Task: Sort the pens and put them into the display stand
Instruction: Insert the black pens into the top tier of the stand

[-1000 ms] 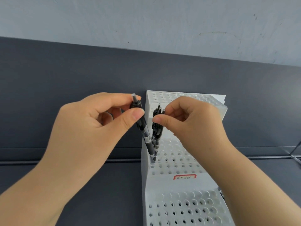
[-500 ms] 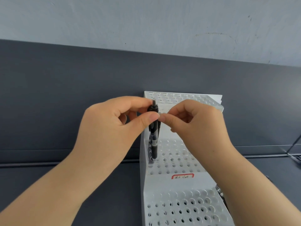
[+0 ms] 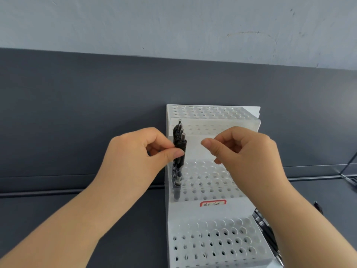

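A white stepped display stand [image 3: 195,208] with rows of holes stands against the dark back panel. Several black pens [image 3: 179,172] stand upright in the left column of its middle tier. My left hand [image 3: 135,157] pinches the front black pen [image 3: 182,147] between thumb and forefinger, just below its clicker. To the right of the pens hovers my right hand [image 3: 247,151], apart from them, its fingers curled and holding nothing.
Several loose black pens [image 3: 267,231] lie on the dark table [image 3: 58,209] beside the stand's right edge, partly hidden by my right forearm. A red-bordered label [image 3: 213,203] sits on the stand's middle riser. A thin metal bar [image 3: 347,167] runs at the far right.
The pen in my left hand went from tilted to upright and sank into its hole beside the others. My right hand let go of the pens and drew back to the right.
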Demonstrator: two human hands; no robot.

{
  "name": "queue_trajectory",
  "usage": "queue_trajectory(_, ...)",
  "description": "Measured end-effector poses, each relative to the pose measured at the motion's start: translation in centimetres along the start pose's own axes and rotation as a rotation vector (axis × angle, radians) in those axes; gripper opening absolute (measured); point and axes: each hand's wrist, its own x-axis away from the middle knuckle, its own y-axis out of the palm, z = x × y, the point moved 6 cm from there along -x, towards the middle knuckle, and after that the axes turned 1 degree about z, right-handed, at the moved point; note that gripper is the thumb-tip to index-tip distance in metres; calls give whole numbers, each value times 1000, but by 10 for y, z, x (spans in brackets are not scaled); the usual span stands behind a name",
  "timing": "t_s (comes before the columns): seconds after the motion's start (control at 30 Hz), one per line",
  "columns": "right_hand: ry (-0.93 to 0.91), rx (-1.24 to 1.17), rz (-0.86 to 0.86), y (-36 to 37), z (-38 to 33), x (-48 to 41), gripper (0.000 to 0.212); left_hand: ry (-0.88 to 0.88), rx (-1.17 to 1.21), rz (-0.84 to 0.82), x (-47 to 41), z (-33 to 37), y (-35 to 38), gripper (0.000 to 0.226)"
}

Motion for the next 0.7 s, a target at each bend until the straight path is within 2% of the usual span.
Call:
queue_trajectory(0.1, 3, -4, 0, -4, 6, 1, 24, 106, -95, 55, 5, 11, -4, 11)
queue_trajectory(0.23, -6, 2, -20, -11, 19, 3, 23, 433, -364, 109, 18, 40, 7, 18)
queue_trajectory(0.37, -13, 17, -51, -27, 38, 8, 22, 659, -419, 89, 34, 67, 45, 18)
queue_trajectory(0.47, -7, 43, -62, -50, 61, 11, 23, 719, -452, 17, 44, 86, 87, 16)
queue_trajectory(0.57, 42, 77, -57, -81, 97, 9, 20, 698, -497, -78, 52, 100, 135, 7)
queue_trajectory(0.7, 117, 176, -65, -122, 155, 7, 22, 655, -576, -221, 60, 106, 205, 25)
